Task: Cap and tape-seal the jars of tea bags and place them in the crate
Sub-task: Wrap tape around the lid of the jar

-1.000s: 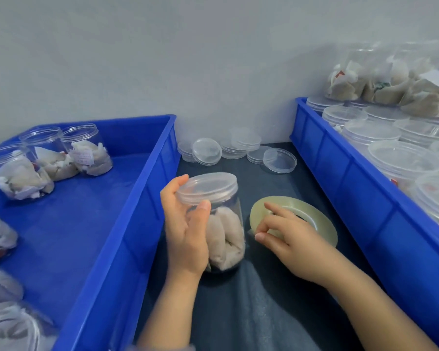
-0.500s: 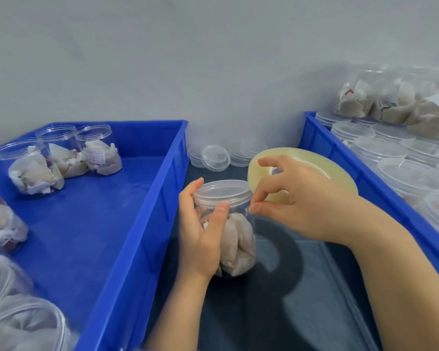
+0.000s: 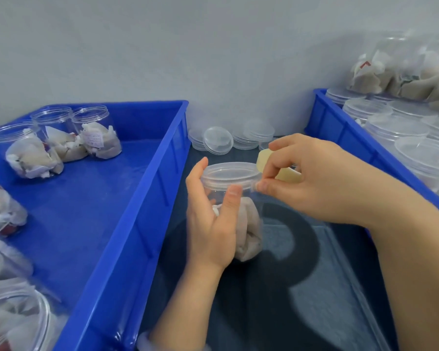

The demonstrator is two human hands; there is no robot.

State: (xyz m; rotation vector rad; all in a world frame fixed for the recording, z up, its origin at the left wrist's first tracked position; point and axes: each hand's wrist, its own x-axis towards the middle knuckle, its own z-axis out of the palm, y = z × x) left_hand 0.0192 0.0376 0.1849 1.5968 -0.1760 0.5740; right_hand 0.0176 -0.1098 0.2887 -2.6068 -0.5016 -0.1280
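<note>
A second ago the tape roll (image 3: 287,171) lay flat on the dark mat; now the right hand (image 3: 314,181) has lifted it and brought it to the rim of the capped jar (image 3: 235,198) at centre frame, fingertips pinching what I take to be the tape's free end against the lid's edge. The left hand (image 3: 211,224) stays wrapped round the jar's body, thumb across the front. So capping looks done and sealing is only beginning. By my count, three open jars of tea bags stand in the upper left of the left crate (image 3: 127,224), with more cut off at the frame's left edge. Loose lids (image 3: 218,140) sit stacked by the wall, too overlapped to count. The right crate (image 3: 340,133) holds many capped jars.
</note>
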